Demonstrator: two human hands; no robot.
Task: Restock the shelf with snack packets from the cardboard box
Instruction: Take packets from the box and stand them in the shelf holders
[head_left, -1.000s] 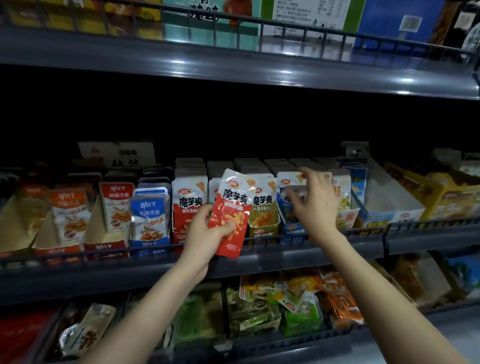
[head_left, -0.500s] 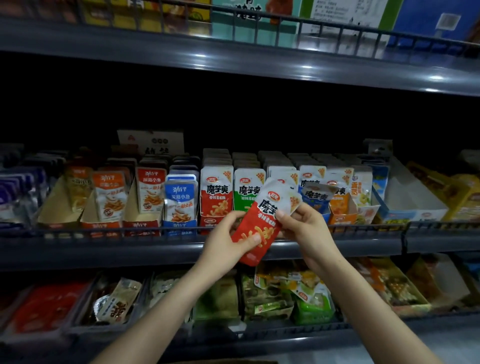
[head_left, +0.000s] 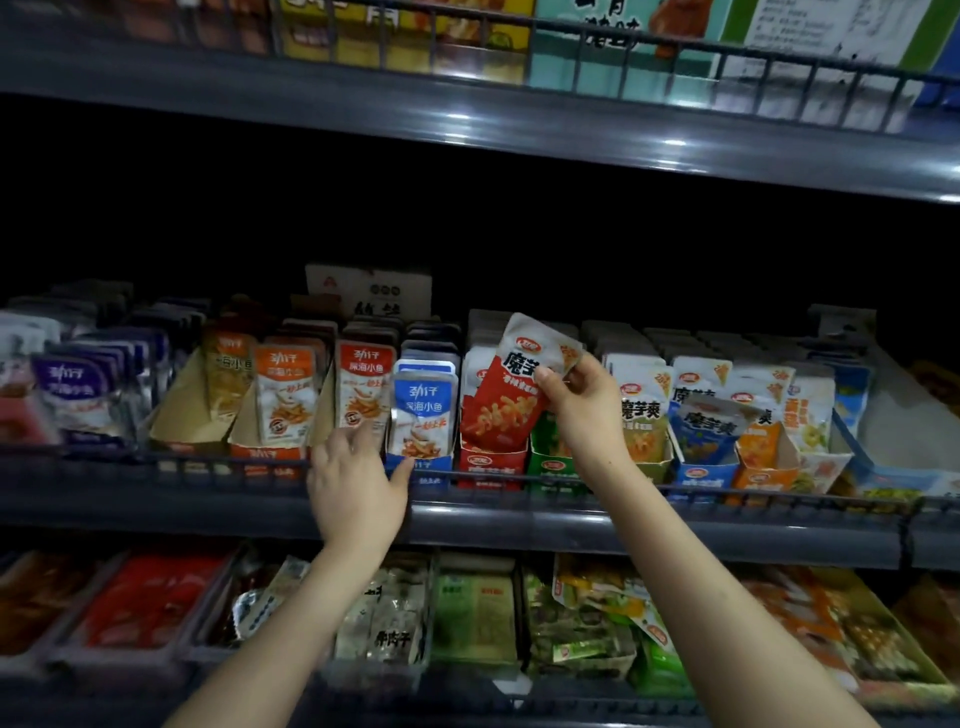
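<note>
My right hand (head_left: 584, 405) pinches a red and white snack packet (head_left: 511, 389) by its upper right side. The packet is tilted and hangs over the red display carton (head_left: 491, 462) on the middle shelf (head_left: 675, 525). My left hand (head_left: 358, 478) is empty, fingers relaxed, in front of the shelf's wire rail, with its thumb by the blue carton (head_left: 423, 465) that holds blue packets (head_left: 423, 410). The cardboard box is out of view.
Rows of packets in cartons fill the middle shelf: purple (head_left: 72, 384) at left, orange (head_left: 288, 395), then green, blue and orange cartons right of my right hand. A lower shelf (head_left: 467, 613) holds trays of snacks. An upper shelf (head_left: 467, 124) overhangs.
The red packet passed from my left hand to my right hand and went up and back over the red carton. My left hand let go and dropped left to the rail.
</note>
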